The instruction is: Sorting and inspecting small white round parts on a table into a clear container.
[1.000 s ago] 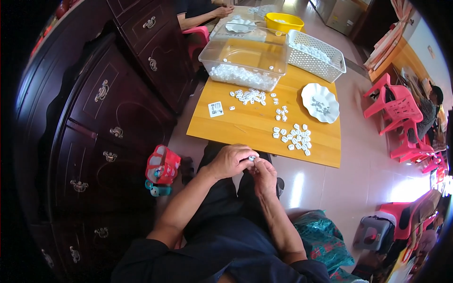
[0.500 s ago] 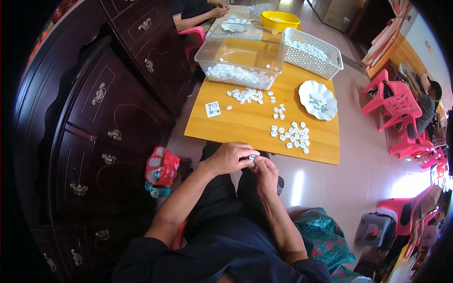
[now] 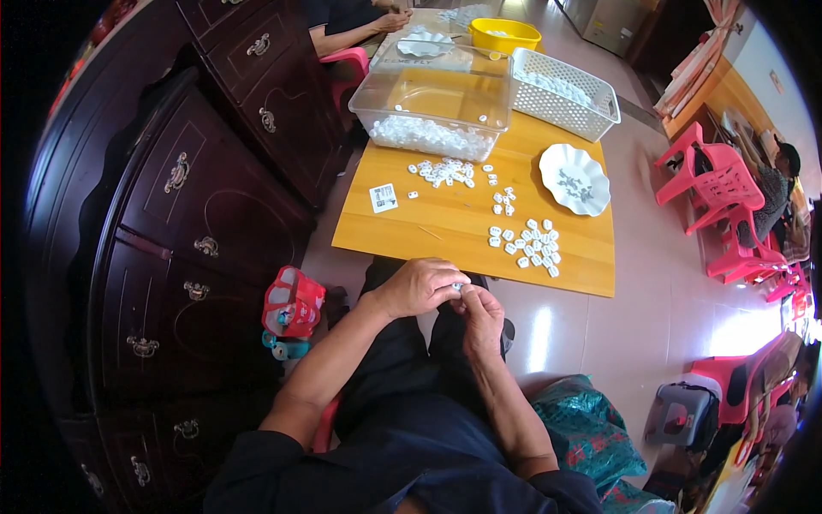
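My left hand (image 3: 419, 286) and my right hand (image 3: 481, 313) meet above my lap, just off the near edge of the wooden table (image 3: 385, 236). Fingertips of both pinch a small white plastic piece (image 3: 457, 287), mostly covered by the fingers. On the tabletop ahead, similar white pieces with dark marks lie in a near-right group (image 3: 537, 246), a small middle cluster (image 3: 504, 202) and a farther pile (image 3: 447, 173). A white scalloped plate (image 3: 555, 163) at the right holds many tiny dark bits.
A clear plastic bin (image 3: 428, 116) of white pieces stands at the back, beside a white perforated basket (image 3: 602, 127) and a yellow tub (image 3: 514, 41). A printed card (image 3: 384, 198) and a thin stick (image 3: 430, 233) lie on the table. Dark cabinets (image 3: 223, 171) line the left.
The white piece shows less between my fingertips than before. Both hands stay in nearly the same place, and the view has shifted very slightly.
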`<state>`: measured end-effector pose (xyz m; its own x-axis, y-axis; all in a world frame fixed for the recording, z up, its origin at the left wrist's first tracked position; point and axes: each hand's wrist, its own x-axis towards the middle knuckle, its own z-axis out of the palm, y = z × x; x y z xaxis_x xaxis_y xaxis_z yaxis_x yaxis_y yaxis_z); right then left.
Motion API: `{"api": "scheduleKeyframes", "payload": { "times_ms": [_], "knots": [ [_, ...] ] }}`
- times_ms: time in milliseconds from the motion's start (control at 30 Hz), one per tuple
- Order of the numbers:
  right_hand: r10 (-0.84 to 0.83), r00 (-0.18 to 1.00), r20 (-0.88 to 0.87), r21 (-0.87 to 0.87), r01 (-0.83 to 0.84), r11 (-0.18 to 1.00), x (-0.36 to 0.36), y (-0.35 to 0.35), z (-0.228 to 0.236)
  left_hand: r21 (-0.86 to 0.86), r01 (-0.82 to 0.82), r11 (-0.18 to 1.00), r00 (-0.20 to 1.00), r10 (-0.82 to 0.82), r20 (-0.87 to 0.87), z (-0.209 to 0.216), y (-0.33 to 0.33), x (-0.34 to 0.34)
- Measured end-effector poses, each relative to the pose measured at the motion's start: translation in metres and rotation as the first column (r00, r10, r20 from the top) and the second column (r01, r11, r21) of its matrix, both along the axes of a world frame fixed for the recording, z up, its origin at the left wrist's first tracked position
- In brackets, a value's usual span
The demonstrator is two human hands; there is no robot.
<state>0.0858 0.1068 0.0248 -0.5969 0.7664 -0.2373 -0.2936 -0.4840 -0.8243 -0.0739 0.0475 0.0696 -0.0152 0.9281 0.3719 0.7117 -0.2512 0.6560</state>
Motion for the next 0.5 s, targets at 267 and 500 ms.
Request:
{"api": "scheduleKeyframes", "payload": {
  "times_ms": [267,500],
  "knots": [
    [-0.022,0.999,0.029,0.048,0.021,0.999,0.000,0.004,0.000,0.001,-0.016,1.000,0.999,0.016,0.036,0.003,0.005,0.003],
    [-0.040,0.995,0.092,0.067,0.033,0.997,0.000,0.015,-0.012,-0.009,-0.121,0.993,0.992,0.120,-0.047,0.003,0.013,0.008]
  ]
}}
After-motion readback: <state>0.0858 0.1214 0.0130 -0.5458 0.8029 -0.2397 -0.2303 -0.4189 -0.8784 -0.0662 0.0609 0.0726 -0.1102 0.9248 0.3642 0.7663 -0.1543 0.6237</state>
